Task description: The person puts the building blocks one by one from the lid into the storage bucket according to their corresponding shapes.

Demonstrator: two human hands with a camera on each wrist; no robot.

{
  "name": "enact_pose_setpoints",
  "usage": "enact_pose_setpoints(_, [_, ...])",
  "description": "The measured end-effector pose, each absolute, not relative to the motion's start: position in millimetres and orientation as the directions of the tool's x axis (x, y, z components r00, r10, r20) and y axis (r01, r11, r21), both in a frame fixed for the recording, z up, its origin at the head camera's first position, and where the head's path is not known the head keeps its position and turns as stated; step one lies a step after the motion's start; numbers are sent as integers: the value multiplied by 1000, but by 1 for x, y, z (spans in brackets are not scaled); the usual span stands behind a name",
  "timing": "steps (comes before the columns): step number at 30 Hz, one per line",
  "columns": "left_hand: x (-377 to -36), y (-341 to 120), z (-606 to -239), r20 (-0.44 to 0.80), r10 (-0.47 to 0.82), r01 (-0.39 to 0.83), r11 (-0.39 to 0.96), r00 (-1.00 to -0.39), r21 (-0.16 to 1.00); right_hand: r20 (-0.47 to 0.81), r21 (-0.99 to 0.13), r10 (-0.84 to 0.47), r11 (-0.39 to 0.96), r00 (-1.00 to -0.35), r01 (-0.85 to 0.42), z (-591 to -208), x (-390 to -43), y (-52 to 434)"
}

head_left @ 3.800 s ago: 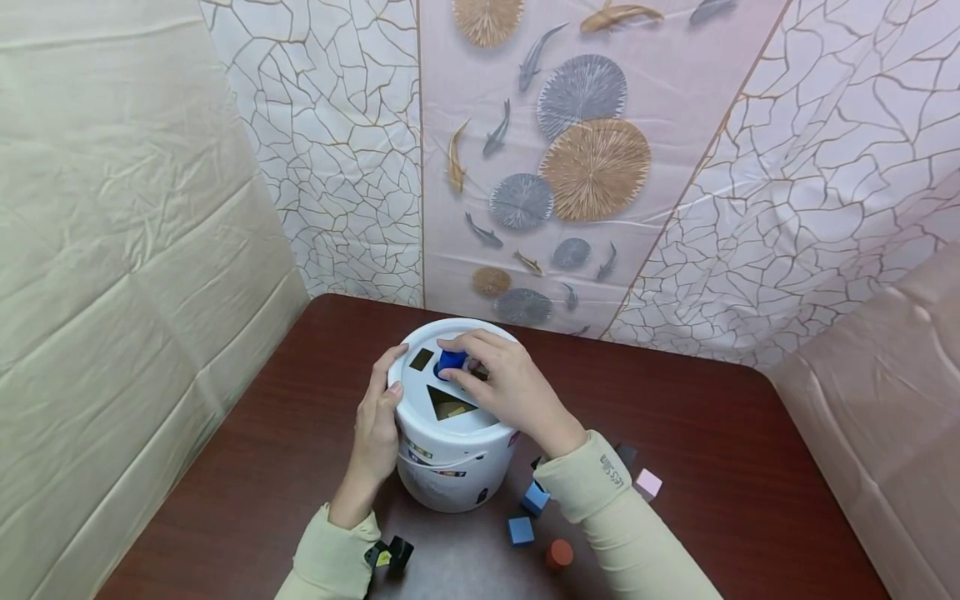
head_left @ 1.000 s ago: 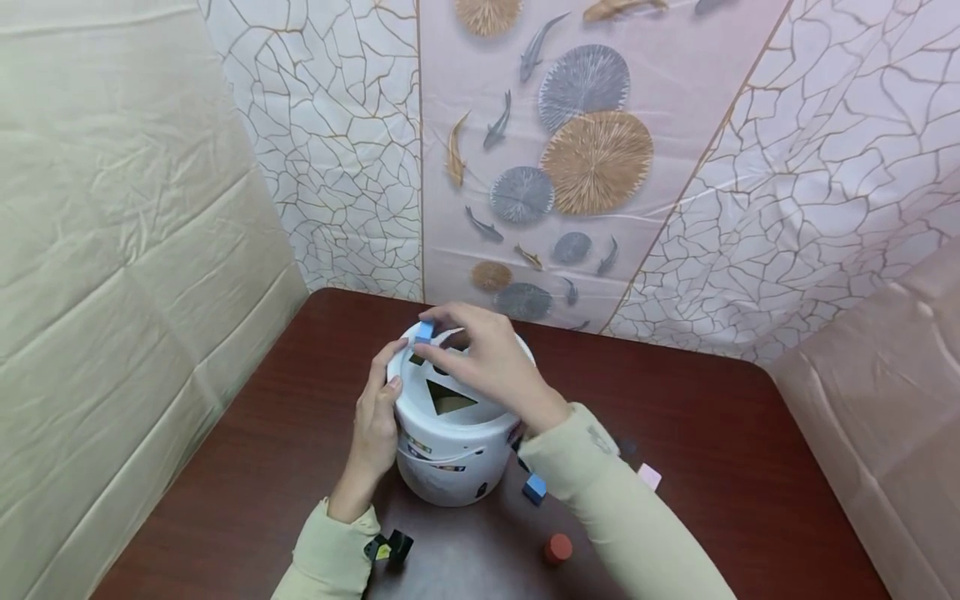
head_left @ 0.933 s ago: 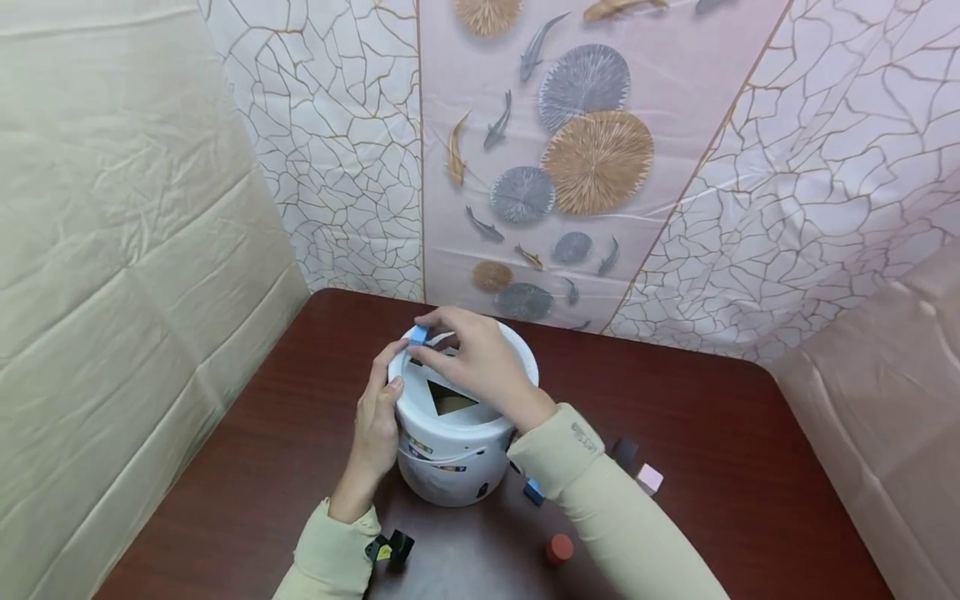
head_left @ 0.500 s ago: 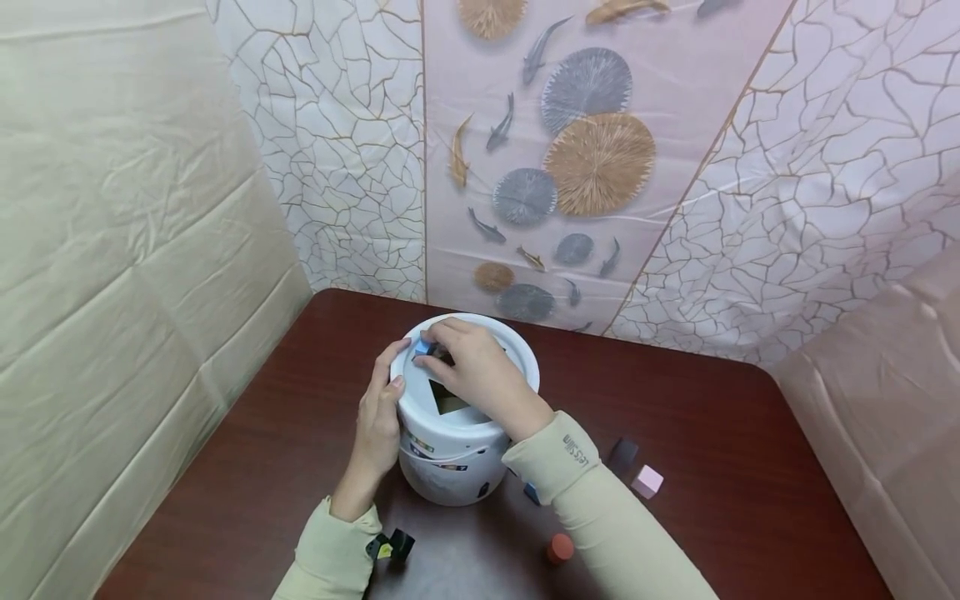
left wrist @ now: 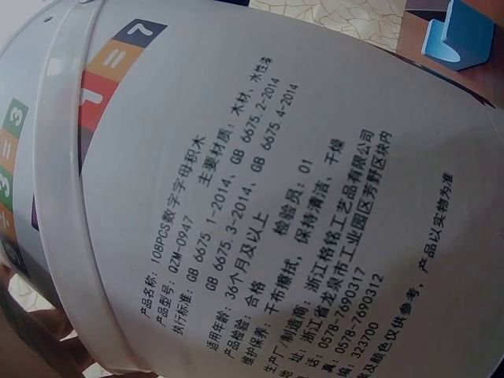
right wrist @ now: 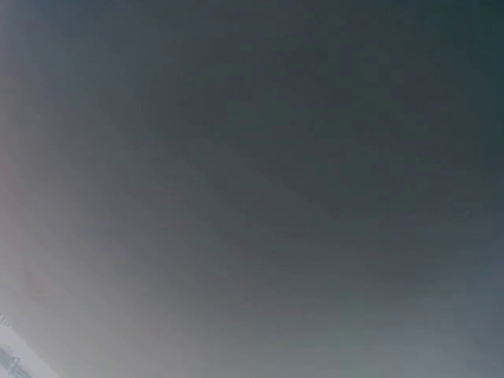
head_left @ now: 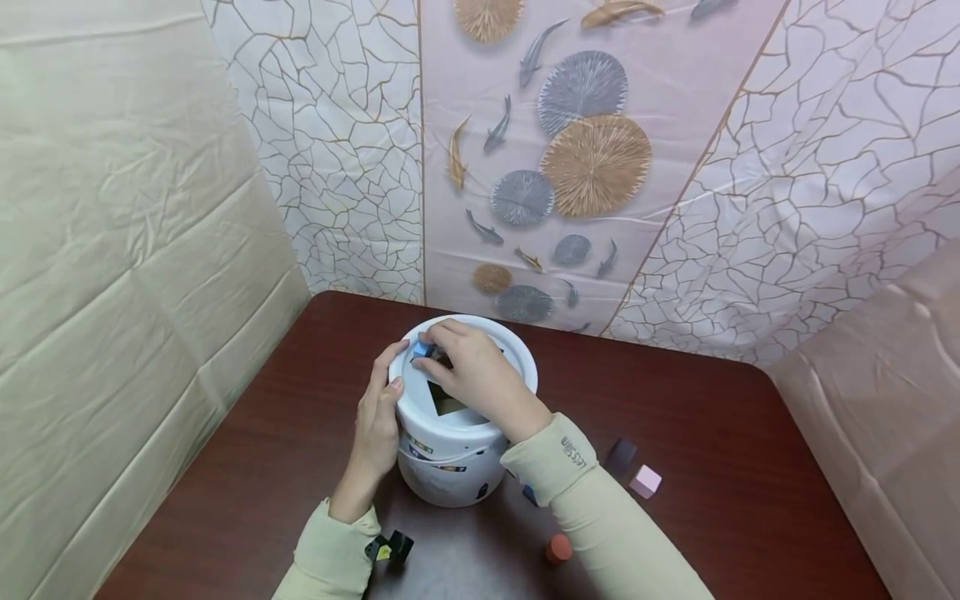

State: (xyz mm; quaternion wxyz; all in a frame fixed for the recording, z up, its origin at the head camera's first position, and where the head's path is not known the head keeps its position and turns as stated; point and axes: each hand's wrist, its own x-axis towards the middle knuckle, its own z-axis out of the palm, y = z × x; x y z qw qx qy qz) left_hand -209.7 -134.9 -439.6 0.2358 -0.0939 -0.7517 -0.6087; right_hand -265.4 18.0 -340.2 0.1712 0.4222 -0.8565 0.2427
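A white bucket (head_left: 450, 483) with a lid that has several shaped holes stands upright on the table. My left hand (head_left: 377, 412) holds its left side, with fingertips at the lid's rim. In the left wrist view, the bucket's printed label (left wrist: 260, 213) fills most of the picture and fingers (left wrist: 47, 354) show at the lower left. Between thumb and fingers, my right hand (head_left: 480, 367) pinches a light blue block (head_left: 422, 349) low over the rectangular hole, mostly hiding that hole. A triangular hole (head_left: 444, 400) shows beside the hand. The right wrist view is only a dark blur.
On the dark red table (head_left: 735, 467), a pink cube (head_left: 646, 481) and a dark block (head_left: 621, 457) lie right of the right sleeve. A red-orange cylinder (head_left: 559, 548) stands nearer. A blue block with a rounded notch (left wrist: 465, 39) appears behind the bucket in the left wrist view.
The dark blue cylinder my right hand held earlier is out of sight. A light blue block took its place, moved from above the rim down to the lid. The left hand stayed put.
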Motion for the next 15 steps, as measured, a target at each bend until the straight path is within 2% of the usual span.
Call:
enact_pose_setpoints(12, [-211, -135, -440, 478, -155, 436, 238, -865, 868, 495, -254, -651, 525, -575, -813, -341, -264, 19])
enact_pose_setpoints(15, [-211, -134, -440, 482, -157, 440, 241, -862, 865, 493, -222, -674, 514, -550, -829, -341, -264, 19])
